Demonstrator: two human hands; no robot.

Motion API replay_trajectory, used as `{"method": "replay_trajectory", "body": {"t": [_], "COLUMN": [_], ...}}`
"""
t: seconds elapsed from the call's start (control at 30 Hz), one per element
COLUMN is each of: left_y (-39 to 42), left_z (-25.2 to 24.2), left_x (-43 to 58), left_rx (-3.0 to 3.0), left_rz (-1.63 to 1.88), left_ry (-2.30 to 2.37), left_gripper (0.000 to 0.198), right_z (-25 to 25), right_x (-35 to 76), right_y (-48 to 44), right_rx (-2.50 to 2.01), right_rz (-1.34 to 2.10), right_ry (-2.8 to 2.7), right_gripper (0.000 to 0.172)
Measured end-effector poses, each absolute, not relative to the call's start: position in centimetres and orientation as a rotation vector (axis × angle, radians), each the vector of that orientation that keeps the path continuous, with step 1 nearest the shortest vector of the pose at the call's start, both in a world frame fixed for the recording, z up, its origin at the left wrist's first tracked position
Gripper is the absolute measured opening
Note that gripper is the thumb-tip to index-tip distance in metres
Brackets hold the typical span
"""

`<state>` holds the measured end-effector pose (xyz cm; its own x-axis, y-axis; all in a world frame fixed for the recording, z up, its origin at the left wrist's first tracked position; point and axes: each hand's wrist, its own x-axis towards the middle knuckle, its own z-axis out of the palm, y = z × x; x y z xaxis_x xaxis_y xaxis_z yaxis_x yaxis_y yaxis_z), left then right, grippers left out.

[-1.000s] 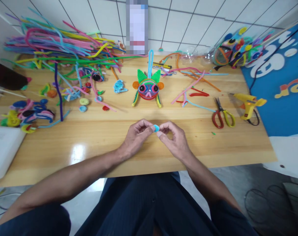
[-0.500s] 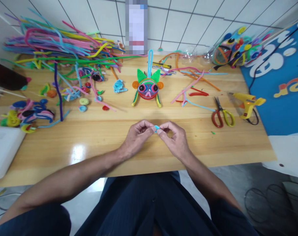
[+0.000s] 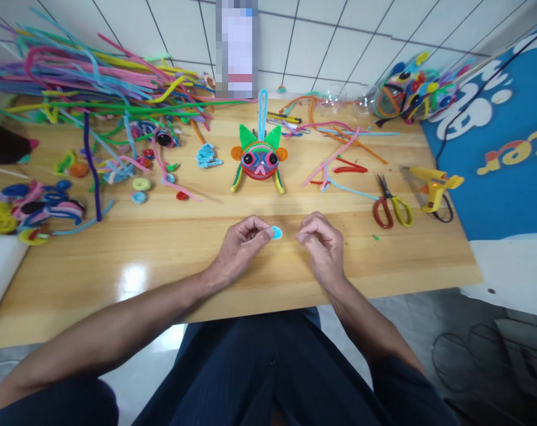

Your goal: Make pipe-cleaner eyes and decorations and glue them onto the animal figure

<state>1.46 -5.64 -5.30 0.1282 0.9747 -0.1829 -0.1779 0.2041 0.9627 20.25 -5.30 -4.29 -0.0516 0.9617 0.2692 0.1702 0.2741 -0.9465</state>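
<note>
A small light blue disc (image 3: 276,232) with a pale rim is pinched between the thumb and forefinger of my left hand (image 3: 246,244). To its right, a short gap away, my right hand (image 3: 320,245) is raised over the table with its fingers curled together; whether anything is between the fingertips is too small to tell. Beyond both hands lies a colourful face figure (image 3: 260,161) with green ears, black eyes, orange side discs and a light blue loop on top.
Scissors (image 3: 389,204) and a yellow glue gun (image 3: 434,186) lie at the right. Loose fuzzy stems (image 3: 335,160) are behind them. A large stem pile (image 3: 100,77) and coiled pieces (image 3: 139,197) cover the left. A plastic container (image 3: 395,94) stands at the back right.
My right hand has come away from the blue disc and moved right. The disc stays in my left hand and shows more of its face. The whole view has shifted slightly.
</note>
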Motion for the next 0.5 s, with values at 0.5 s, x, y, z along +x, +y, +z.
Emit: {"method": "replay_trajectory", "body": {"t": [0.5], "left_y": [-4.7], "left_z": [-4.6], "left_x": [1.0], "left_rx": [0.990], "left_rz": [1.058], "left_ry": [1.119], "left_gripper": [0.030], "right_z": [1.7], "right_x": [19.9], "right_y": [-8.0], "right_rx": [-0.919], "right_rz": [1.501], "right_ry": [-1.329], "right_gripper": [0.016]}}
